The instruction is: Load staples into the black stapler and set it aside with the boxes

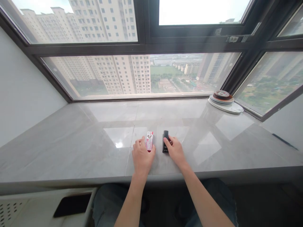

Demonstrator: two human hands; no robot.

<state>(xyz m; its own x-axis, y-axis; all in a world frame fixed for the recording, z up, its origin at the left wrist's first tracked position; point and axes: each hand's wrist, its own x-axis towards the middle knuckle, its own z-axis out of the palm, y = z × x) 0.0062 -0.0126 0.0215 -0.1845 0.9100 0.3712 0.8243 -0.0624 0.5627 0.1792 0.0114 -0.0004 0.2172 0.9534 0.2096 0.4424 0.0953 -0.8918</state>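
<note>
A small white and red box (149, 141), with a dark picture that looks like staples, lies lengthwise on the grey stone sill. My left hand (143, 154) is closed around its near end, thumb on the right side and fingers on the left. Just to the right lies a black stapler (165, 142), its long side pointing at the window. My right hand (174, 149) grips it from the right, the thumb on top and the fingers partly hidden along its far side. A narrow strip of sill separates the two things.
Stacked plates or round mats (224, 102) sit in the far right corner by the window. A dark pen-like stick (285, 141) lies by the right wall. Below the sill (78, 151), a black phone-like slab (72, 205) rests on a pale surface at lower left.
</note>
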